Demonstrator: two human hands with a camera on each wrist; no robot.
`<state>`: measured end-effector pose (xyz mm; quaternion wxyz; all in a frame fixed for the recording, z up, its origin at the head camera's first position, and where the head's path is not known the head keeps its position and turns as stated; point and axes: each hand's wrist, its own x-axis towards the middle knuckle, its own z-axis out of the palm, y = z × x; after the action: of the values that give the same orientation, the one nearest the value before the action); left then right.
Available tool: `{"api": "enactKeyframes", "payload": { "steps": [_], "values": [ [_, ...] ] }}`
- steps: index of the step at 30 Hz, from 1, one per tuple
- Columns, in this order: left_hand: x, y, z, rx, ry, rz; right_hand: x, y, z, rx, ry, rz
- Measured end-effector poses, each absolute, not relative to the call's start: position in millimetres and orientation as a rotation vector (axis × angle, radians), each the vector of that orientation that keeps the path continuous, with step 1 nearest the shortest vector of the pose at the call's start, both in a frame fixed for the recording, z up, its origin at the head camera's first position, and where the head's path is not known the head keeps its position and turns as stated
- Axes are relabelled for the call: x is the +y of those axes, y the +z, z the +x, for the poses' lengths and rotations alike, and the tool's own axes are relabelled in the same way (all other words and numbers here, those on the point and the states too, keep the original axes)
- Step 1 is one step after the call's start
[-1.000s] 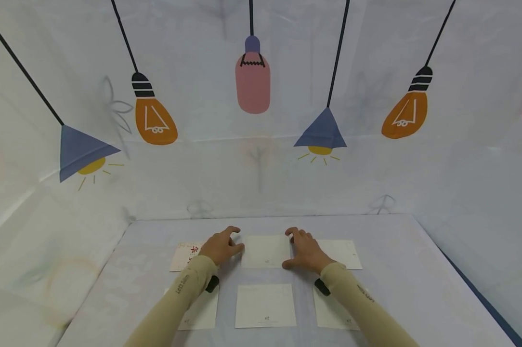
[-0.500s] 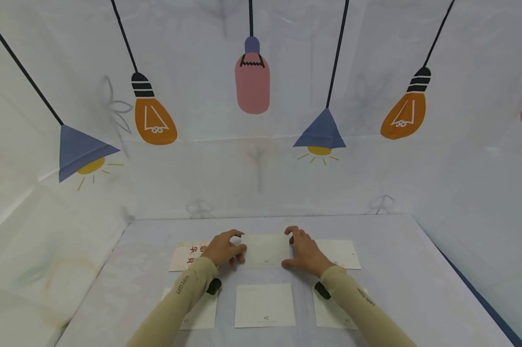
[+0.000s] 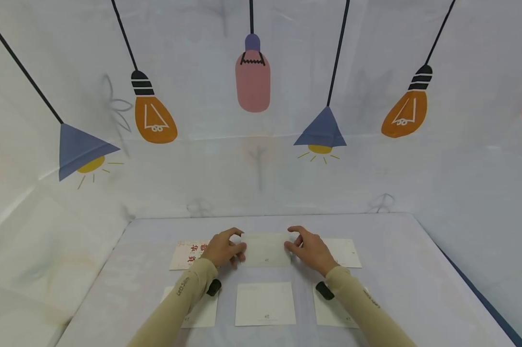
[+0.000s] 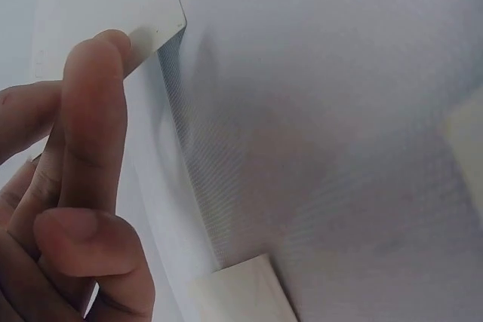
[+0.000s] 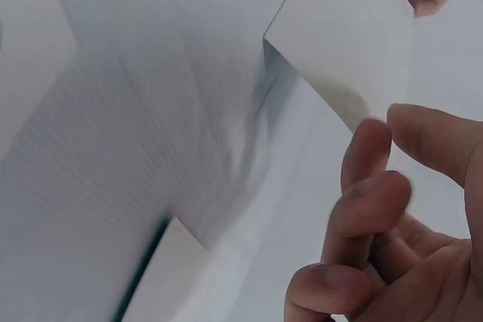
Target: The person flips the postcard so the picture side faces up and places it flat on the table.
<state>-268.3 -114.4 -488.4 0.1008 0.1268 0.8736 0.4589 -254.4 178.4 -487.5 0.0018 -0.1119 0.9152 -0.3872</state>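
Your left hand [image 3: 220, 248] and right hand [image 3: 311, 250] share one white card [image 3: 265, 250], which spans the gap between your grips, pale side towards you. Each hand is nearly closed: on the left, the fingertips overlap the card's edge in what looks like a pinch; on the right, the far corner seems to run in between fingertips, though how firmly you cannot be sure. Shadow beneath the card's near corners in both wrist views suggests it is off the table [image 3: 417, 289], at least in part.

How far along you are is a judgement. Just outside your left grip, the card with red print [image 3: 186, 255] is the only one showing printed characters, so it may be the one dealt with. The one in your grip is midway: picked up, not yet set down. Those that look untouched are the far-right card [image 3: 345, 253], partly behind your right hand, and three nearer you: the near-middle card [image 3: 265, 303] below the held one, the near-left card [image 3: 204, 313] and the near-right card [image 3: 330, 311], each partly under a sleeve.
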Motion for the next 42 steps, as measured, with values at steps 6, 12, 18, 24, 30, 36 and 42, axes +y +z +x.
{"api": "enactKeyframes", "payload": {
  "steps": [6,12,18,24,30,36,42],
  "values": [
    [-116,-489,-266,2.602,1.337,0.377,175,-490,-254,2.738,-1.322,-0.323],
    [-117,-490,-264,2.613,1.365,0.383,173,-490,-256,2.608,-1.432,-0.213],
    [-115,-488,-262,2.616,1.394,0.334,173,-486,-254,2.607,-1.443,-0.214],
    [-114,-486,-261,2.645,1.361,0.322,174,-486,-253,2.615,-1.462,-0.226],
    [-113,-484,-259,2.711,1.321,0.357,176,-486,-251,2.626,-1.482,-0.255],
    [-112,-483,-257,2.763,1.328,0.357,178,-485,-247,2.662,-1.492,-0.265],
    [-111,-481,-254,2.767,1.359,0.331,179,-483,-244,2.671,-1.487,-0.267]
  ]
}}
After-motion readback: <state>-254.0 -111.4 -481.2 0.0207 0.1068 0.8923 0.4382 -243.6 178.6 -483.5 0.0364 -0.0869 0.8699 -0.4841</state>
